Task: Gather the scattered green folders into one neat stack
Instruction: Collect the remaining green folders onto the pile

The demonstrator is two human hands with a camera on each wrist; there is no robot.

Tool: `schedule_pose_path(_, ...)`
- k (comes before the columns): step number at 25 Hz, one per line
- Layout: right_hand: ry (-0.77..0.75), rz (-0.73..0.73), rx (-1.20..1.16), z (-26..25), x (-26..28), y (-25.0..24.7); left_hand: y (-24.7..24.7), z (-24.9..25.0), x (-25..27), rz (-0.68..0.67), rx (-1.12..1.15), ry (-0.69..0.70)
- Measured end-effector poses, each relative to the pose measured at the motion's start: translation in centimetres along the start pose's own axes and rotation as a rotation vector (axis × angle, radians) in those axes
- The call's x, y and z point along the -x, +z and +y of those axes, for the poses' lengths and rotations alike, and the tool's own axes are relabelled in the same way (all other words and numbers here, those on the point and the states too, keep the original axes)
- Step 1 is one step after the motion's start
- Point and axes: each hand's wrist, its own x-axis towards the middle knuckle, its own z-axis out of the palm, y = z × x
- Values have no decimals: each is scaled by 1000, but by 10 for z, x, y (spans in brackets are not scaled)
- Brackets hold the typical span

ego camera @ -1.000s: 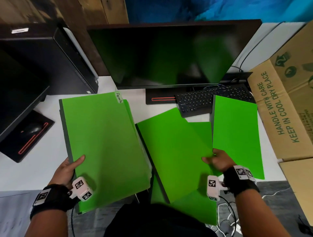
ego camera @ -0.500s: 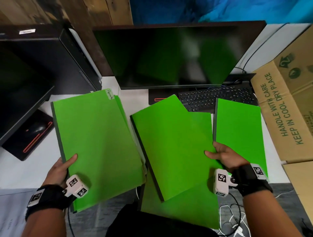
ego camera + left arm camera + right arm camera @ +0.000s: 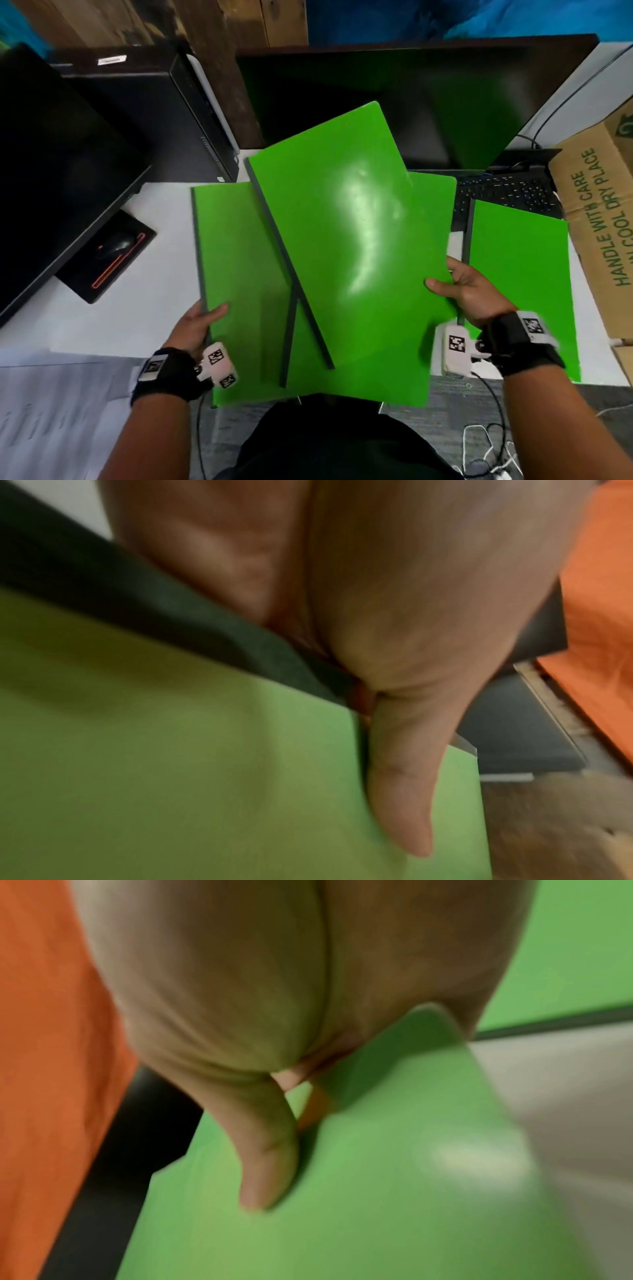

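Head view shows 4 green folders on a white desk (image 3: 102,325), in front of a dark monitor (image 3: 428,102); these look light, thin and glossy, so I judge them slippery against each other and apt to flex if held by 1 corner; the long edge near the middle, or the stiffer dark spine, seems the best place to take hold. The right hand (image 3: 469,294) pinches the right edge of the raised folder (image 3: 342,222), thumb on top and fingers beneath; the right wrist view confirms the thumb pressed on the green cover. That folder is tilted, lifted clear of the desk and crossing over the others, a bright glare on its face. The left hand (image 3: 198,325) grips the left folder (image 3: 239,274) at its dark spine, thumb lying on the cover, as the left wrist view also shows; its near end overhangs the desk edge. A bottom folder (image 3: 376,370) lies beneath the raised one, partly hidden; the far-right folder (image 3: 520,274) lies flat, apart from the rest, just beside a keyboard (image 3: 507,195) and near a cardboard box (image 3: 599,222). All are plain bright green with dark spines; no neat stack exists yet.
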Motion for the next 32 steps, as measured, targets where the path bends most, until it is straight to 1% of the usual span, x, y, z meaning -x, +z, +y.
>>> schedule_pose_path(3, 40, 81, 68, 21, -28, 44, 56, 7, 11, -146, 91, -8)
schedule_pose_path(5, 74, 116, 97, 37, -39, 61, 76, 7, 12, -189, 138, -22)
schedule_pose_path(6, 87, 148, 92, 44, -43, 64, 79, 6, 11, -187, 155, -12)
schedule_pose_path(8, 102, 205, 59, 51, -41, 59, 91, 4, 16, -194, 204, -13)
schedule_pose_path(11, 91, 214, -26, 47, -44, 63, 107, 9, 23, -141, 214, 18)
schedule_pose_path(12, 75, 223, -49, 43, -40, 58, 119, 14, 24, -136, 172, 50)
schedule_pose_path(14, 65, 215, -74, 41, -41, 64, 124, 20, 19, -82, 51, 164)
schedule_pose_path(15, 60, 212, -60, 42, -41, 66, 124, 23, 15, -56, -27, 238)
schedule_pose_path(16, 49, 201, -46, 43, -41, 72, 121, 28, 14, -30, -58, 279)
schedule_pose_path(17, 40, 193, -19, 44, -42, 78, 117, 30, 11, -8, -47, 311)
schedule_pose_path(19, 23, 155, 20, 45, -48, 87, 106, 32, 8, 16, -36, 325)
schedule_pose_path(20, 14, 166, 56, 47, -51, 86, 100, 33, 9, 15, -36, 324)
schedule_pose_path(21, 21, 270, 120, 49, -50, 70, 103, 31, 7, 6, -36, 325)
schedule_pose_path(22, 59, 446, 191, 53, -51, 52, 102, 29, 5, 9, -31, 323)
schedule_pose_path(23, 152, 667, 264, 59, -49, 28, 104, 29, 5, 14, -36, 319)
schedule_pose_path(24, 290, 842, 367, 68, -44, 3, 107, 28, 7, 19, -27, 306)
schedule_pose_path(25, 457, 931, 472, 79, -37, -17, 109, 28, 10, 24, -20, 292)
schedule_pose_path(26, 616, 941, 562, 91, -30, -32, 110, 26, 10, 31, -12, 283)
schedule_pose_path(27, 738, 889, 632, 103, -26, -40, 111, 25, 12, 27, -11, 278)
schedule_pose_path(28, 817, 794, 693, 114, -23, -41, 111, 21, 12, 28, -23, 280)
schedule_pose_path(29, 856, 710, 750, 125, -20, -36, 112, 20, 13, 23, -55, 273)
schedule_pose_path(30, 865, 651, 792, 135, -19, -27, 114, 19, 13, 26, -73, 268)
schedule_pose_path(32, 837, 574, 870, 142, -20, 4, 118, 19, 14, -1, -107, 258)
